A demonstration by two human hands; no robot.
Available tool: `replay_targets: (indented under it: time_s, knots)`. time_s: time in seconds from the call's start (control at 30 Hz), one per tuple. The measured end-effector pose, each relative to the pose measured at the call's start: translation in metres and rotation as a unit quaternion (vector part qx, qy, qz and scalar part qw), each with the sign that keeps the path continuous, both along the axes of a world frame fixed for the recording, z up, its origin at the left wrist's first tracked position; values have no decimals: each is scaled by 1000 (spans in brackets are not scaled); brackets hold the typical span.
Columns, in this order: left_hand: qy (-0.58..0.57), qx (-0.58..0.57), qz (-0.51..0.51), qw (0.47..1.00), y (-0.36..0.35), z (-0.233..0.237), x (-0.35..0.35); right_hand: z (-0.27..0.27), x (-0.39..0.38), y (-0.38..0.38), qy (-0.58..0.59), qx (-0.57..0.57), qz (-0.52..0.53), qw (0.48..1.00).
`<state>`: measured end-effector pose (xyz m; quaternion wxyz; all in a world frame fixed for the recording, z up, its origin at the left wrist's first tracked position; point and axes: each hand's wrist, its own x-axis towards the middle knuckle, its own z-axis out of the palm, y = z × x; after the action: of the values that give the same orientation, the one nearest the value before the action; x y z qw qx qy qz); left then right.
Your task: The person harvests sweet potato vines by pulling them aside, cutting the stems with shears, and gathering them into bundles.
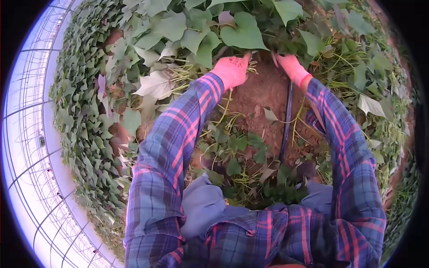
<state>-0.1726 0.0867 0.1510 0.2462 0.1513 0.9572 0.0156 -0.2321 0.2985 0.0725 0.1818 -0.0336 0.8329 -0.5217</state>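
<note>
Pink gloves cover both hands. My left hand (232,71) is closed round some thin green stems (252,67) at the upper middle, just below a large heart-shaped leaf (243,32). To its right, my right hand (291,67) reaches in under the leaves at the top of a bare soil patch (257,100). Its fingertips are partly hidden by foliage and shadow, so what it holds, if anything, cannot be made out. A dark hose (287,120) runs down the soil below my right hand.
Dense leafy vines (85,120) spread along the left side, and more vines with long pale stems (344,67) lie at the right. Leafy stems (241,161) lie between my forearms, before my knees (203,201). A greenhouse frame (31,147) curves along the far left.
</note>
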Motion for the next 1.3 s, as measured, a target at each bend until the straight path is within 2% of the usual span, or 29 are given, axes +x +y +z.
replay_targets:
  time_s: [0.03,0.07,0.1,0.17,0.23,0.27,0.37,0.43,0.47,0.5,0.57,0.6,0.63,0.7,0.73,0.8,0.97,1.03,1.07,1.3]
  knots:
    - [4,-6,28,1000,0,2,-12,-6,-10,9,-33,-9,-52,998]
    - [29,-21,34,999,-11,-15,-24,-31,-23,30,-73,-131,-62,987]
    - [72,-26,48,996,-20,-23,-26,-36,-29,42,-131,-77,-108,982]
    - [34,-51,92,994,-42,-31,-30,-60,-38,64,-224,-224,-155,936]
    - [3,-53,123,991,-63,-35,-20,-59,-31,67,-249,-249,-186,917]
    - [-21,-56,159,985,-68,-42,-15,-58,-28,69,-241,-270,-144,921]
    - [-5,-72,141,987,-72,-57,6,-53,-20,59,-221,-291,-44,930]
    - [-29,-59,154,986,-75,-54,11,-29,-4,39,-297,-397,-78,865]
    - [-28,-54,149,987,-75,-54,12,-53,-5,40,-253,-365,22,896]
    - [-28,-49,142,988,-74,-54,14,-59,-2,34,-255,-366,22,895]
    - [-26,-53,139,989,-71,-52,13,-69,3,20,-366,-352,134,851]
    - [-23,-56,137,989,-71,-51,14,-76,18,9,-407,-468,33,784]
    - [-26,-56,139,988,-72,-52,15,-74,21,3,-410,-467,34,783]
    - [-29,-41,150,987,-74,-55,15,-69,23,-7,-405,-362,107,833]
    - [-25,-45,146,988,-74,-56,16,-70,25,-13,-410,-354,77,837]
    - [-17,-35,148,988,-75,-58,17,-92,22,-20,-394,-361,83,841]
    - [-30,-36,156,987,-75,-52,12,-104,25,-22,-361,-368,118,849]
    - [-47,-34,162,985,-72,-48,13,-102,33,-20,-374,-450,31,810]
    - [-47,-35,166,984,-71,-49,15,-95,32,-18,-396,-417,21,818]
    - [-7,-20,147,989,-73,-75,39,-111,29,-23,-353,-417,72,835]
